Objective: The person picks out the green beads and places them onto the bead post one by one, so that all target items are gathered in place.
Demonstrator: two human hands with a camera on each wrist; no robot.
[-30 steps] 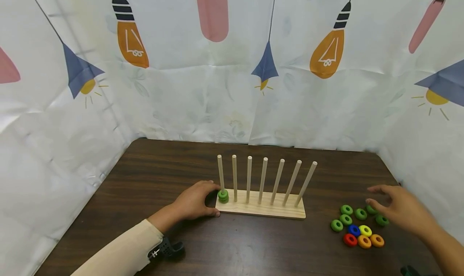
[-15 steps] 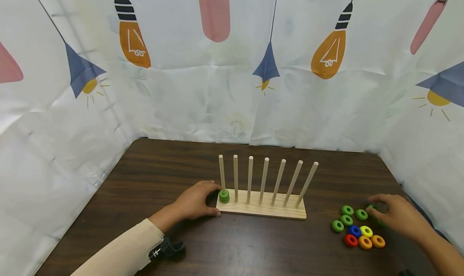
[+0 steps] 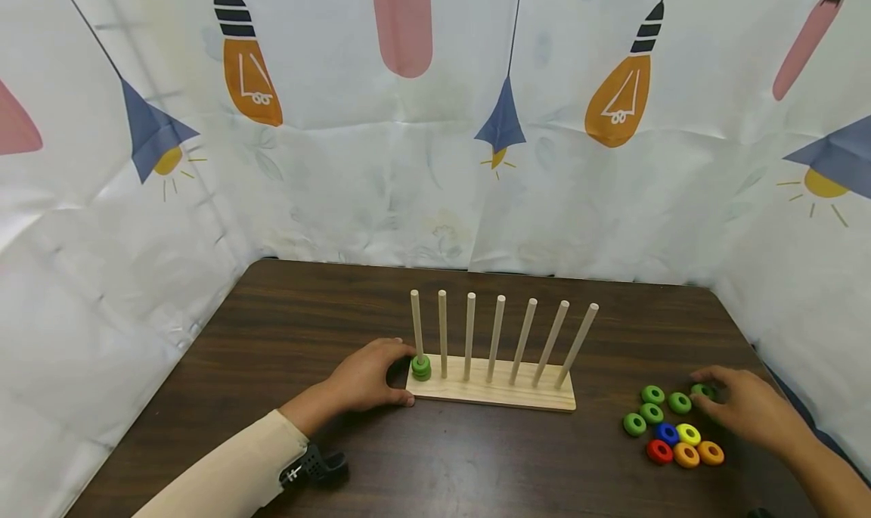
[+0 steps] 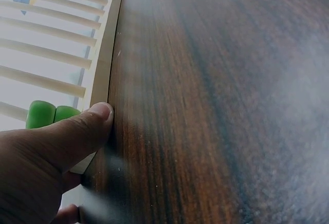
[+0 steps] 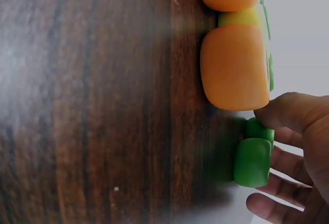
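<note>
A wooden peg board (image 3: 469, 386) with several upright pegs stands mid-table. Two green rings (image 3: 421, 368) are stacked on its leftmost peg. My left hand (image 3: 367, 374) holds the board's left end; the left wrist view shows the thumb (image 4: 97, 115) against the front edge of the base (image 4: 103, 70). At the right, my right hand (image 3: 751, 408) is low over the loose rings, thumb and index finger apart on either side of a green ring (image 3: 704, 390). Another green ring (image 5: 253, 162) shows close by the fingers in the right wrist view; the hand hides it in the head view.
Beside the right hand lie more loose rings: several green ones (image 3: 652, 413), a blue ring (image 3: 667, 433), a yellow ring (image 3: 689, 434), a red ring (image 3: 658, 451) and two orange rings (image 3: 686, 455). A patterned white sheet (image 3: 422, 178) hangs behind the dark wooden table (image 3: 327, 299).
My right hand has come down and slightly toward me over the green rings. The left hand and the board stay in place.
</note>
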